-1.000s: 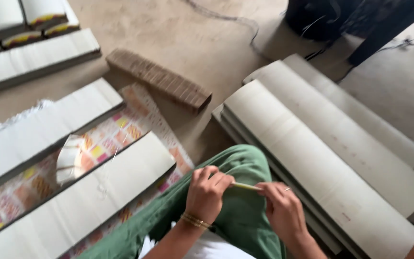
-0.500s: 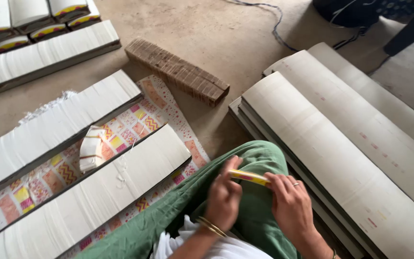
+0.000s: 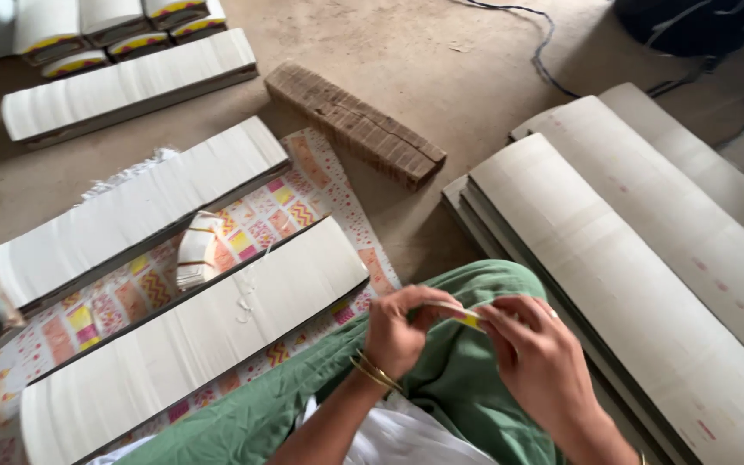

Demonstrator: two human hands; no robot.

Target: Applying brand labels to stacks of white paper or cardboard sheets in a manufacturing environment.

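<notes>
Over the green knee [image 3: 475, 301], left hand [image 3: 399, 331] and right hand [image 3: 537, 357] pinch a thin yellow strip [image 3: 467, 319] between closed fingertips. Beyond, white stacks [image 3: 191, 336] line the patterned mat [image 3: 131, 297]; farther off, a brown block [image 3: 355, 123].

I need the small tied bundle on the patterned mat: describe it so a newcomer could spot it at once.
Start at the patterned mat on the floor, left of the person's green-clad knee. Two long white stacks lie across it, the upper stack and the lower stack. In the gap between them sits the small bundle, short, curved and bound with thin bands, unlike its long straight neighbours.
</notes>
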